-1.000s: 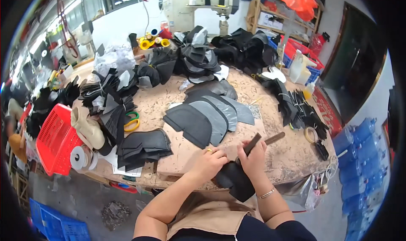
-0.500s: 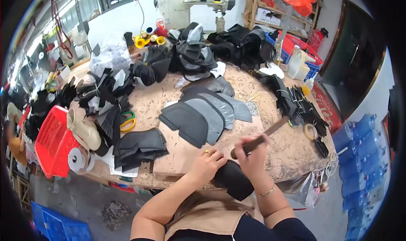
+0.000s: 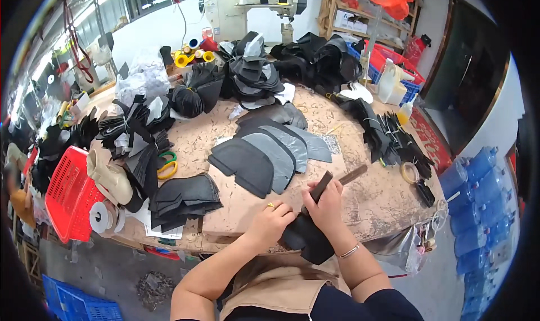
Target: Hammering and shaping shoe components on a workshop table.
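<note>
My left hand [image 3: 271, 224], a yellow ring on one finger, grips a black leather-like piece [image 3: 308, 239] by its upper left edge. The piece hangs over the table's front edge, close to my apron. My right hand [image 3: 326, 204] is wrapped round a hammer; its dark head [image 3: 322, 186] stands up above the fist and its brown handle [image 3: 354, 175] points to the far right. Directly beyond my hands lies a fan of grey and black cut pieces [image 3: 275, 158] on a pale board [image 3: 228, 222].
To the left are a stack of black pieces [image 3: 187, 200], scissors with green and yellow handles [image 3: 167, 170], a beige boot [image 3: 109, 177] and a red basket [image 3: 66, 194]. A sewing machine [image 3: 225, 17] stands at the back. Tape [image 3: 410, 173] and bundled strips [image 3: 402, 141] lie right.
The hammer has turned in my right hand, its head now upright. My right hand has shifted slightly left. My left hand keeps hold of the black piece.
</note>
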Tool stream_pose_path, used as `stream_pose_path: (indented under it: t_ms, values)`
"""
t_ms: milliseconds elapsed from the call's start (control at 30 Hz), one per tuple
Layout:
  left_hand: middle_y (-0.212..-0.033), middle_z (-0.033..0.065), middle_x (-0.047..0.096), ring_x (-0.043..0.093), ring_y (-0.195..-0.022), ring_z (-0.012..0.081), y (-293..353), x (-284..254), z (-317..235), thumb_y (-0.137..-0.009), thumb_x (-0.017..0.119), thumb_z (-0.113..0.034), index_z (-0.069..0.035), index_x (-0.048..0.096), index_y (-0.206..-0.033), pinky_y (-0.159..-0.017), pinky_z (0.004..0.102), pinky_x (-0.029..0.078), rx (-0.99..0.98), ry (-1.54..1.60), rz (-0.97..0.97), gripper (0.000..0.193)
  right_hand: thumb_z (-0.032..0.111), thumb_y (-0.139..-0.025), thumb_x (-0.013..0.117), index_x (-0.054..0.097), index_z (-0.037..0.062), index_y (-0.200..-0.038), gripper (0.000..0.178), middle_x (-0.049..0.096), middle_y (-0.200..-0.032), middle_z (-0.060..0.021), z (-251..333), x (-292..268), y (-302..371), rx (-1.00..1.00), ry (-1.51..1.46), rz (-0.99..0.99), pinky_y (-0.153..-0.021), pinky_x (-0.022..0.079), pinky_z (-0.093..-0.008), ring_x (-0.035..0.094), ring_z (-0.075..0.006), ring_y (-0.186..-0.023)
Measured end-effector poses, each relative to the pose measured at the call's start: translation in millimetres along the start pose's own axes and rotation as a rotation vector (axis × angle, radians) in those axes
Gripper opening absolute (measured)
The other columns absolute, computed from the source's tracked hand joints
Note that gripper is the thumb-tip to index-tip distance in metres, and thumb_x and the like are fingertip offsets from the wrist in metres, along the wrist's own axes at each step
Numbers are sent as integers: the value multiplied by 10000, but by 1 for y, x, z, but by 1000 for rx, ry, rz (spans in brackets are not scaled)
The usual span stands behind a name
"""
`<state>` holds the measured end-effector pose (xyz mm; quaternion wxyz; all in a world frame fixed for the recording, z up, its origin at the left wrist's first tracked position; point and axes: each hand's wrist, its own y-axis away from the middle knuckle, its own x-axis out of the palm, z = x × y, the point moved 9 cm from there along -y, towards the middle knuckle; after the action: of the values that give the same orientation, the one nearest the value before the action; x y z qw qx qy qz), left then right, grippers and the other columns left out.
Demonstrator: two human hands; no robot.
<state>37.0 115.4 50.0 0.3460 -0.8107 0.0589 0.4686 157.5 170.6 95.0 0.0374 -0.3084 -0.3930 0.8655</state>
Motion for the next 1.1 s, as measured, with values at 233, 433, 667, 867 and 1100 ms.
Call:
stream_pose_path:
  t_ms: [233, 433, 667, 867, 1100]
  values:
    - [-1035, 68, 613, 579, -976, 274, 2, 3, -7, -765, 571, -76, -87, 660, -1048, -870, 376, 472, -11, -171, 11, 296, 146, -774, 726, 637, 77, -846, 134, 630, -770, -54, 21, -4, 4, -103, 45, -39, -889, 371, -418, 572, -269, -815]
    - [-1021, 63, 604, 578, -985, 273, 4, 3, -1, -775, 563, -87, -97, 656, -1061, -862, 380, 465, -38, -147, -11, 301, 159, -761, 734, 642, 78, -846, 149, 611, -764, -49, 15, -10, -7, -71, -3, 23, -846, 370, -417, 550, -294, -809]
    - [-923, 55, 602, 593, -925, 247, 9, 8, 15, -760, 593, -85, -101, 659, -978, -821, 383, 465, -122, -48, -83, 229, 163, -756, 746, 617, 66, -861, 193, 609, -774, -49, 20, 8, 5, -175, 70, 5, -851, 374, -405, 555, -269, -809]
    - [-916, 60, 603, 593, -893, 263, 8, -1, 3, -771, 601, -57, -100, 658, -974, -836, 400, 454, -45, -121, -35, 215, 161, -757, 747, 629, 75, -873, 186, 614, -767, -33, 9, 7, -2, -79, -39, 90, -858, 370, -394, 565, -257, -808]
    - [-959, 85, 584, 575, -942, 277, 8, 1, 4, -781, 558, -69, -97, 649, -991, -850, 382, 458, -78, -103, -70, 231, 163, -746, 743, 649, 78, -853, 165, 630, -764, -38, 8, 15, 4, -31, 39, 102, -907, 373, -412, 579, -261, -826]
